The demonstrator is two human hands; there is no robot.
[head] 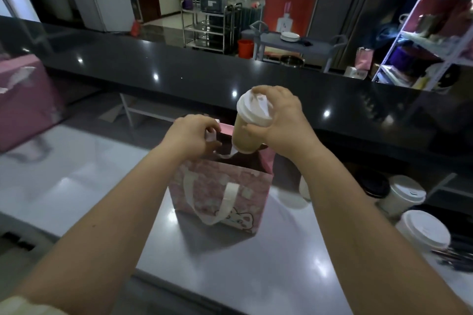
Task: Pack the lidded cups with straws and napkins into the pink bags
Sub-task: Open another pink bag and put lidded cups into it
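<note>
Head view. There are two hands, both busy. The right hand (279, 120) wraps its fingers and thumb round one cup (244, 135) just under the lid (253, 110), with a fingertip lying on the lid's top. The cup is tall, its wall is pale tan and see-through, and the lid is round, white and domed. It leans, and its base sits at the open mouth of the bag (220, 194) right below the hand.

The left hand (192, 135) is curled and pinches the bag's far rim. It is unclear whether the pale bit between its fingers is strap or edge. The bag is boxy, pink and patterned, with a cartoon animal low on the near face and a flat cream strap looping down it. It stands on a glossy white counter (76, 174).

Right of the right forearm stand more cups (404, 194). Two have white lids, one has a dark lid, and a fourth is mostly hidden behind the forearm. Past them lie thin dark items (453, 256), cut off and hard to make out.

Far left of the left hand is a second bag (23, 100), pink, blurred and cut by the frame edge.
</note>
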